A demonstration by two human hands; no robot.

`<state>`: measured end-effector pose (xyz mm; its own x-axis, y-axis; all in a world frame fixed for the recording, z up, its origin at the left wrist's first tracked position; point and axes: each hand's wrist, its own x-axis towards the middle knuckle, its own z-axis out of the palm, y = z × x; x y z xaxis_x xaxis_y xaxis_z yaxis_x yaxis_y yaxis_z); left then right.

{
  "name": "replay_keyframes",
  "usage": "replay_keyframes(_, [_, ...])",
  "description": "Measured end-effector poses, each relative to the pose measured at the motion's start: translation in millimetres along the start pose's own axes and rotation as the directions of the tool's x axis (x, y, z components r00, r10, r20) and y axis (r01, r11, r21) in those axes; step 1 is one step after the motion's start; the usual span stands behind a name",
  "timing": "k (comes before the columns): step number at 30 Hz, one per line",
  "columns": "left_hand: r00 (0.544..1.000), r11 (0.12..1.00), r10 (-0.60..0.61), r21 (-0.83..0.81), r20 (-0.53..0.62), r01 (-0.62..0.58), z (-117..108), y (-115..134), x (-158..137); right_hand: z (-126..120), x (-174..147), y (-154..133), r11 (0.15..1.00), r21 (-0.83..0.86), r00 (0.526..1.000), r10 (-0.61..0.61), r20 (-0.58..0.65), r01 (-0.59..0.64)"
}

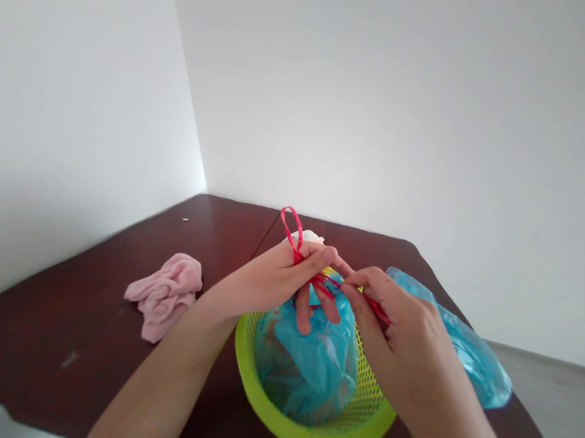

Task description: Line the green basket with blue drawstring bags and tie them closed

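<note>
My left hand (301,270) is over the basket with its thumb against the red plastic string (292,227). A loop of the string stands up above that hand, and more strands cross its fingers. My right hand (389,309) pinches the string between thumb and index finger, with a length running back under its palm. Below both hands, a blue plastic bag (307,360) sits in the yellow-green basket (278,428). Something brownish shows faintly through the bag, too blurred to name. The bag's top is partly hidden behind my fingers.
A crumpled pink cloth (167,294) lies left on the dark brown table (89,331). Another blue plastic bag (478,359) lies along the right side. A white object (310,236) shows partly behind my left hand. White walls stand behind and to the left.
</note>
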<state>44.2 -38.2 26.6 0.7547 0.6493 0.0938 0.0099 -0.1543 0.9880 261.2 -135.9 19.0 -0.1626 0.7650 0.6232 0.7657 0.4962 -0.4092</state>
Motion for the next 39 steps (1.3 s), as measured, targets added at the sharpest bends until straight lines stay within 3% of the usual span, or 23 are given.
replay_keyframes(7, [0.997, 0.990, 0.074, -0.117, -0.018, -0.076, -14, -9, 9, -2, -6, -2, 0.998, -0.013, 0.989, 0.054, -0.135, -0.056])
replay_keyframes(13, [0.992, 0.953, 0.124, -0.280, 0.016, -0.115, -18, -9, 7, -3, -3, -4, 0.994, 0.096, 0.980, 0.075, -0.186, -0.057])
replay_keyframes(19, [0.988, 0.976, 0.152, -0.158, -0.017, -0.153, -10, -1, 8, -1, -2, -15, 0.948, 0.298, 0.953, 0.185, -0.240, -0.109])
replay_keyframes(22, [0.991, 0.972, 0.131, -0.194, -0.010, -0.131, -10, -3, 11, -5, -4, -21, 0.934, 0.338, 0.931, 0.218, -0.292, -0.112])
replay_keyframes(24, [0.989, 0.963, 0.146, -0.223, -0.034, -0.150, -13, -7, 12, -9, -6, -21, 0.932, 0.351, 0.951, 0.183, -0.250, -0.087])
replay_keyframes(27, [0.979, 0.945, 0.174, -0.260, -0.110, -0.197, -17, -10, 14, -13, -7, -19, 0.936, 0.343, 0.995, 0.093, -0.042, -0.073])
replay_keyframes(31, [0.983, 0.921, 0.152, -0.347, -0.103, -0.179, -18, -8, 13, -10, -4, -16, 0.964, 0.265, 0.980, -0.015, 0.198, -0.038])
replay_keyframes(34, [0.982, 0.912, 0.178, -0.364, -0.069, -0.191, -16, -6, 12, -5, -1, -15, 0.976, 0.218, 0.970, -0.071, 0.231, 0.020])
replay_keyframes(39, [0.977, 0.921, 0.215, -0.335, 0.009, -0.200, -17, -5, 9, -7, -3, -14, 0.976, 0.218, 0.981, -0.032, 0.189, -0.011])
